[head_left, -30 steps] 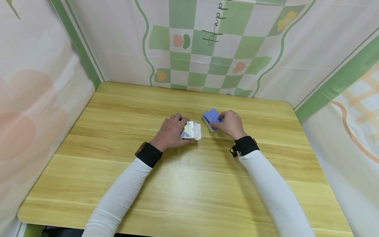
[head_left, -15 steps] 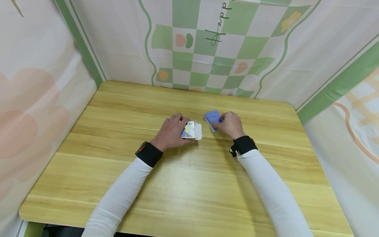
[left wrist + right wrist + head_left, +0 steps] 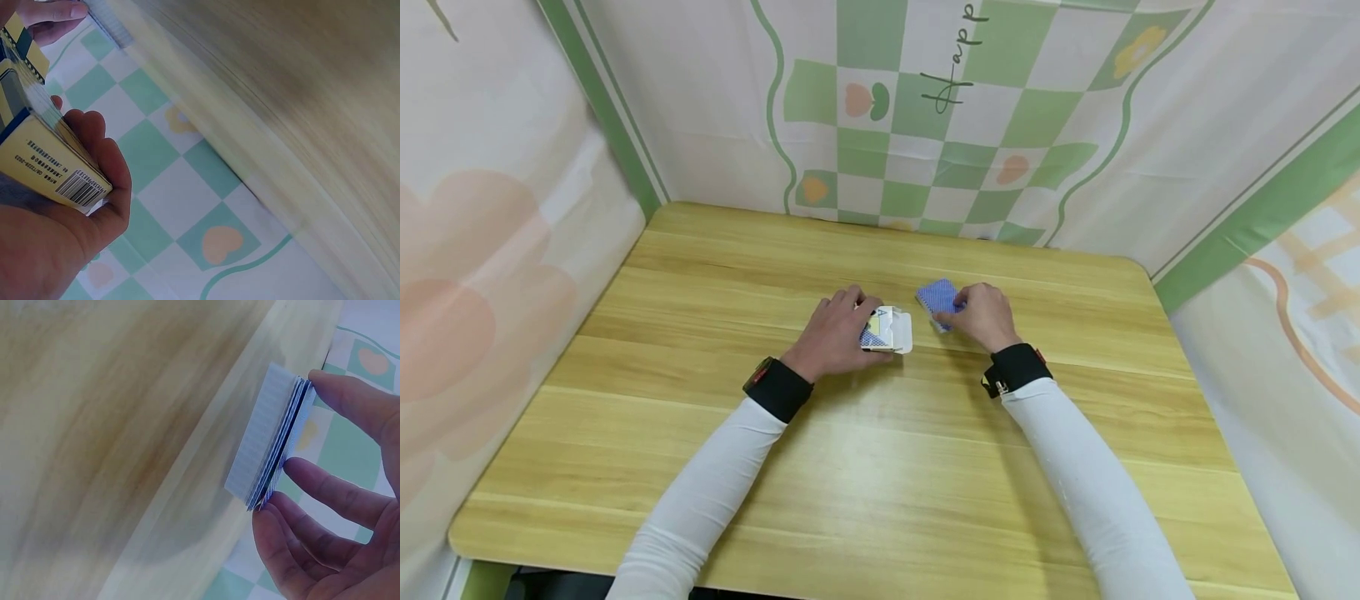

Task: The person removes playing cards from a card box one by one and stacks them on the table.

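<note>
My left hand grips a small card box around its sides. Its white end flap stands open, facing right. In the left wrist view the box shows a yellow end with a barcode, and the fingers wrap beneath it. To the right, my right hand pinches a deck of blue-backed playing cards by its edges. Seen from the right wrist, the deck has narrow gaps between some cards, with thumb and fingertips at opposite ends. Whether the deck touches the table cannot be told.
A wooden table lies under both hands. Behind it hangs a green and white checked curtain, with further curtains at the left and right.
The head view has shifted slightly. Both hands keep nearly the same places and holds, while the deck in my right hand has tilted a little.
</note>
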The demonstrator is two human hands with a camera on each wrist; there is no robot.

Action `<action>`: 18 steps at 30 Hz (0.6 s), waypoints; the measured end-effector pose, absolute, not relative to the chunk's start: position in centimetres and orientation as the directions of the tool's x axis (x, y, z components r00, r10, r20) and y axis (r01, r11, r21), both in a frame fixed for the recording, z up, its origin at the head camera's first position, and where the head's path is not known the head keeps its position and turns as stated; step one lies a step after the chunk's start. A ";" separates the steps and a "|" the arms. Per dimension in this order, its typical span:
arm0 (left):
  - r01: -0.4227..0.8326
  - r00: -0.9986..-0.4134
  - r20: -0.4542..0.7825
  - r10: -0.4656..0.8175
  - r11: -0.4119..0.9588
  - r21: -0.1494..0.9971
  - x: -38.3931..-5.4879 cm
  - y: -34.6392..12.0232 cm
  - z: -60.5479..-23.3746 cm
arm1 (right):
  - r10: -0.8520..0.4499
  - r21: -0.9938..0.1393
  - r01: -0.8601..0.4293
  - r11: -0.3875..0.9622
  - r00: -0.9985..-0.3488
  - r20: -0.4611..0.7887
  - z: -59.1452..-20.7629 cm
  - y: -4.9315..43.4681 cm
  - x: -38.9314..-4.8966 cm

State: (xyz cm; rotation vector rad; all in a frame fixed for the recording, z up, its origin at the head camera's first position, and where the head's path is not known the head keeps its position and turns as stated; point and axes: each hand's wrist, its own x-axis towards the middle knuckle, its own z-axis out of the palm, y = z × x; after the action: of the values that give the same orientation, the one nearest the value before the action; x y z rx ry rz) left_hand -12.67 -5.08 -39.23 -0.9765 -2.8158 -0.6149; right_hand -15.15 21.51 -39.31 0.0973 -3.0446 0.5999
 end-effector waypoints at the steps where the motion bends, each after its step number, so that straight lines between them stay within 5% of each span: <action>1: 0.614 -0.789 0.221 0.574 0.712 0.341 -12.7 -5.1 -39.2 | -0.055 -0.376 -0.068 0.924 -0.997 0.046 -39.3 21.5 -15.2; 18: 0.623 -0.782 0.231 0.579 0.704 0.342 -12.7 -5.2 -39.1 | -0.070 -0.377 -0.077 0.923 -0.997 0.034 -39.4 21.3 -15.1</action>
State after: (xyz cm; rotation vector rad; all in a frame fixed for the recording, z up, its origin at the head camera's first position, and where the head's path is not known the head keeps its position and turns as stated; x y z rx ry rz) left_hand -12.67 -5.17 -39.12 -0.9911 -2.8013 -0.6208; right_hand -15.08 21.34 -39.37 0.1170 -3.0609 0.6014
